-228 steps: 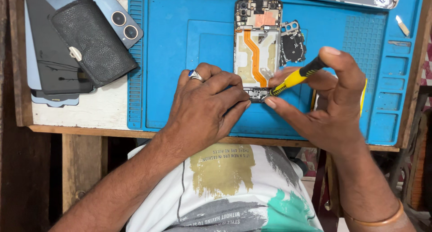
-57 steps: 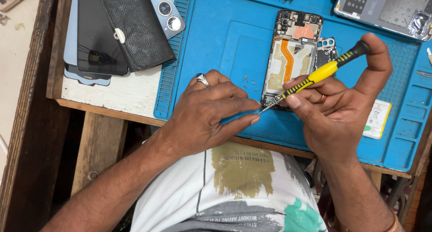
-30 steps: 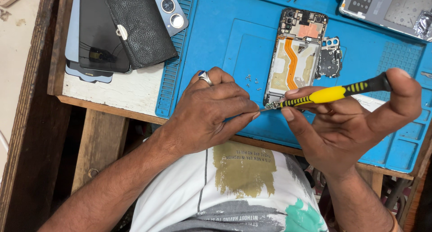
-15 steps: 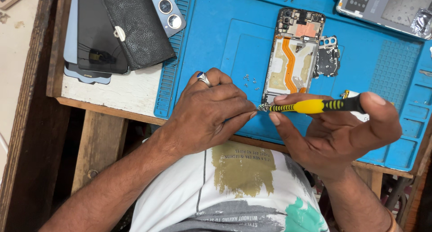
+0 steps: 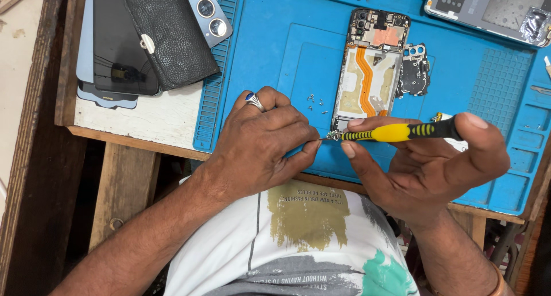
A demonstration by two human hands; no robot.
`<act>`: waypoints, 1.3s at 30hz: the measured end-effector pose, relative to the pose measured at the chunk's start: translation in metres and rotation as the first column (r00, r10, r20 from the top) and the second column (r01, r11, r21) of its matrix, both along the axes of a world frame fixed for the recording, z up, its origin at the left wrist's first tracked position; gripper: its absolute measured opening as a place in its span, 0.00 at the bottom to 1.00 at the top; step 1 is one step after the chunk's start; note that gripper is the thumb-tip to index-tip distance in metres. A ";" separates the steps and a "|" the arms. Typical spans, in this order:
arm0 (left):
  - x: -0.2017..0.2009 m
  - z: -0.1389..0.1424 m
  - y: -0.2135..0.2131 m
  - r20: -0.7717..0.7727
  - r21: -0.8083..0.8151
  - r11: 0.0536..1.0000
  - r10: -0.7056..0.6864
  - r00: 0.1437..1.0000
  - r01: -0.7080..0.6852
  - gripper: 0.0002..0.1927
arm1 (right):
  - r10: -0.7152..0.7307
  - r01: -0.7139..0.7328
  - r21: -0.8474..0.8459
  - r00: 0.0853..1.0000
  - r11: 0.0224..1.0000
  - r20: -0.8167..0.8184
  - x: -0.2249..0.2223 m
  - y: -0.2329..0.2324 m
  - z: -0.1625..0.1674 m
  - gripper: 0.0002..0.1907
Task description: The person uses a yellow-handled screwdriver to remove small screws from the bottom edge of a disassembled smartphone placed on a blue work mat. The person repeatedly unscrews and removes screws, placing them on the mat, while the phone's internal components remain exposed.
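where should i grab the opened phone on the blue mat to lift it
Take the opened phone by its two long side edges near the middle, coming down from above. It lies flat with its insides facing up, so the edges are safest. The loose metal cover touches its right side, so probably move that first.

A wooden bench (image 5: 138,115) with a worn white top is carrying everything. A big blue mat (image 5: 275,43) is lying on it, covering most of the right side. On the left, flat dark phones (image 5: 117,49) are sitting in a pile on the white part, and a black pouch (image 5: 166,35) is lying across them.
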State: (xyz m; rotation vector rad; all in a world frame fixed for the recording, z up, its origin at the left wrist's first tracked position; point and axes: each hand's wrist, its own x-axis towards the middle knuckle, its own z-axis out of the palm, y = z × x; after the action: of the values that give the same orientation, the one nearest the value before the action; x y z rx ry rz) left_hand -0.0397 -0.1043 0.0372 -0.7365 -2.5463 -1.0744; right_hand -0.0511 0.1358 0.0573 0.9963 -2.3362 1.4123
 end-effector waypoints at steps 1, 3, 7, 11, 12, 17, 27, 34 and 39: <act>0.000 0.000 0.001 -0.003 -0.006 1.000 0.001 1.000 -0.001 0.06 | -0.016 0.017 0.011 1.000 1.000 -0.009 0.000 0.000 0.001 0.53; -0.001 0.000 0.001 0.006 -0.004 1.000 0.000 1.000 0.000 0.06 | -0.070 0.072 0.045 0.997 0.996 -0.041 -0.001 0.001 0.002 0.53; 0.000 0.000 0.001 0.015 -0.005 1.000 0.001 1.000 -0.001 0.05 | -0.014 0.015 0.038 0.999 0.999 -0.039 0.000 0.004 0.000 0.53; 0.000 -0.001 0.001 0.009 -0.015 1.000 -0.005 1.000 0.005 0.06 | 0.007 -0.006 0.020 0.999 1.000 -0.037 0.001 0.003 -0.004 0.53; 0.000 -0.001 0.000 0.010 -0.015 1.000 -0.006 1.000 0.006 0.06 | 0.005 -0.004 0.022 0.999 1.000 -0.036 0.001 0.003 -0.004 0.53; -0.001 -0.001 0.000 0.004 -0.007 1.000 -0.009 1.000 0.009 0.06 | -0.033 0.034 0.032 0.999 0.999 -0.027 0.001 -0.001 -0.002 0.52; -0.001 -0.001 0.000 -0.006 -0.025 1.000 -0.015 1.000 0.015 0.06 | -0.015 0.017 0.052 0.999 0.998 -0.037 -0.001 -0.007 0.004 0.50; 0.000 -0.002 -0.001 0.000 -0.028 1.000 -0.007 1.000 0.007 0.06 | 0.005 -0.003 0.077 1.000 0.997 -0.020 0.000 -0.009 0.009 0.48; 0.000 -0.002 0.001 -0.006 -0.027 1.000 -0.001 1.000 0.001 0.06 | 0.002 0.000 0.069 0.999 0.998 -0.040 -0.002 -0.009 0.011 0.48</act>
State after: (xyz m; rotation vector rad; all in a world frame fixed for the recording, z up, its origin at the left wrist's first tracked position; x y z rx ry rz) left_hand -0.0399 -0.1030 0.0351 -0.7472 -2.5601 -1.0390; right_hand -0.0531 0.1265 0.0678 1.0346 -2.3699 1.3077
